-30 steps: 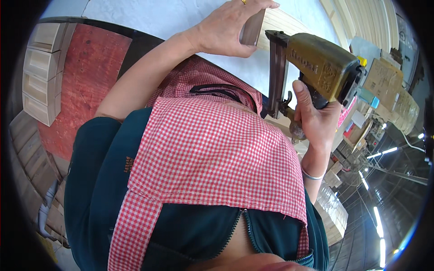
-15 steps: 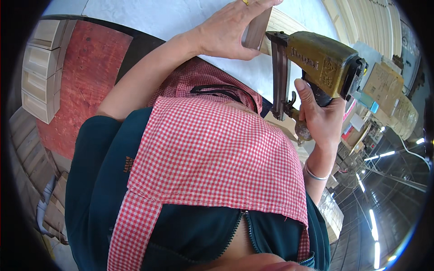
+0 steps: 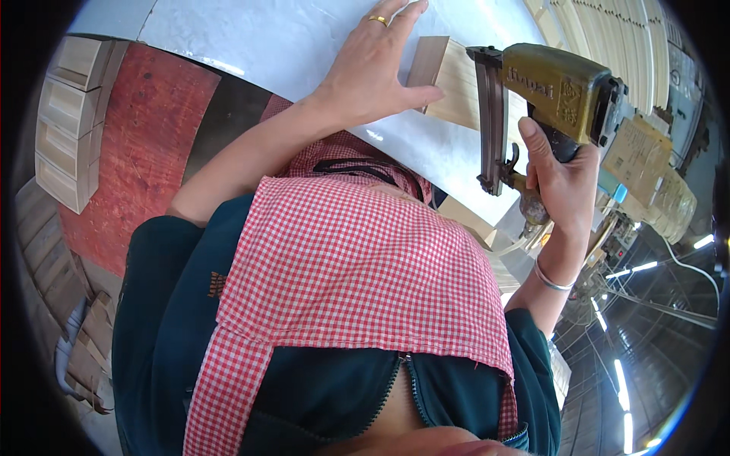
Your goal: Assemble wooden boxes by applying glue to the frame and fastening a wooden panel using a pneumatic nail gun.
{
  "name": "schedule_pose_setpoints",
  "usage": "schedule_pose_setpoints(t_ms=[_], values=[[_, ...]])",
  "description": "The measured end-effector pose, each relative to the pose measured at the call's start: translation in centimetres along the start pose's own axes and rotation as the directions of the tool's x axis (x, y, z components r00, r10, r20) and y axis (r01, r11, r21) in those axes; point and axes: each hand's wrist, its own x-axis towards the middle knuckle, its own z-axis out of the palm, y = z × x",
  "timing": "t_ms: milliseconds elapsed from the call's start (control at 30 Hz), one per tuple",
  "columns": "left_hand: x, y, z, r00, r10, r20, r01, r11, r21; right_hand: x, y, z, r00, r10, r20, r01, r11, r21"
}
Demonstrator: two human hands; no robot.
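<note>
My left hand (image 3: 380,64), with a gold ring on one finger, presses on a pale wooden piece (image 3: 449,80) lying on the white worktable (image 3: 251,38); the thumb rests against its near end. My right hand (image 3: 559,178) grips the handle of a brass-coloured nail gun (image 3: 559,87), a finger near the trigger. The gun's dark magazine and nose (image 3: 490,121) stand just right of the wooden piece, close to its edge. A silver bangle (image 3: 549,277) circles my right wrist. A red-checked apron (image 3: 357,281) over a dark teal jacket fills the middle of the view.
Stacked small wooden boxes (image 3: 68,121) stand at the left beside a red board (image 3: 141,144). More pale wooden slats (image 3: 601,34) lie at the upper right. Cardboard boxes (image 3: 654,178) and cluttered tools sit at the right. An air hose runs from the gun's handle.
My left hand has spread flatter over the wooden piece. The nail gun has shifted slightly right and up, its nose now beside the wood's end.
</note>
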Motion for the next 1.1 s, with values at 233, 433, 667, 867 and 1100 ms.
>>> schedule_pose_setpoints(t_ms=[233, 433, 667, 867, 1100], values=[[-0.7, -1.2, 1.0, 0.997, 0.053, -0.05, -0.043, 0.984, 0.174, 1.0, 0.2, 0.5, 0.999, -0.046, 0.006, 0.046, 0.999, 0.027], [-0.6, -0.8, 0.8, 0.999, 0.022, -0.023, -0.019, 0.99, 0.143, 0.9, 0.4, 0.6, 1.0, -0.009, 0.001, 0.009, 0.998, 0.069], [-0.4, -0.2, 1.4, 0.999, -0.041, -0.008, 0.041, 0.994, 0.102, 0.8, 0.5, 0.4, 1.0, 0.026, -0.001, -0.025, 0.993, 0.118], [-0.2, 0.2, 0.9, 0.992, -0.118, 0.045, 0.114, 0.99, 0.08, 0.7, 1.3, 0.0, 0.999, 0.003, -0.05, 0.003, 0.993, 0.118], [1.0, 3.9, 0.7, 0.978, 0.205, 0.04, -0.208, 0.927, 0.311, -0.1, 4.7, -4.0, 0.983, 0.076, -0.169, -0.076, 0.997, 0.005]])
